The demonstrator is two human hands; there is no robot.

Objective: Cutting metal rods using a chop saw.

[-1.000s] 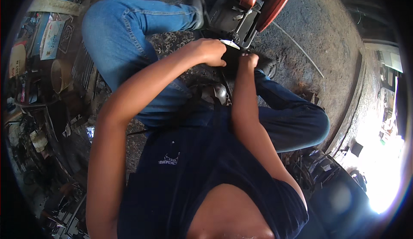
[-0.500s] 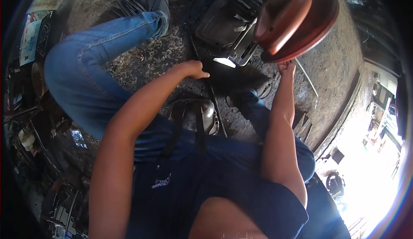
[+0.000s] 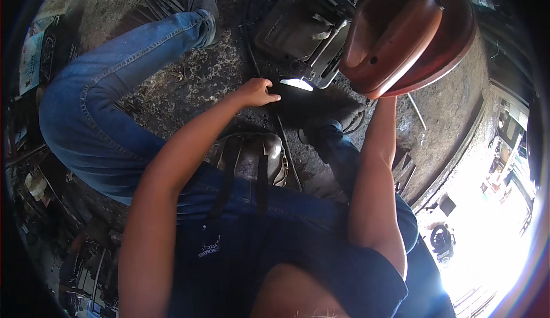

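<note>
While holding the left hand [image 3: 259, 93] empty and half-open near the saw base [image 3: 286, 34], seems to be positioning the red saw head [image 3: 400, 40], farther right, with the hidden right hand; cannot tell its grip. Probably needs steadying next.

Left hand [image 3: 258, 93] loosely curled (right forearm [image 3: 382, 140] forward).
</note>
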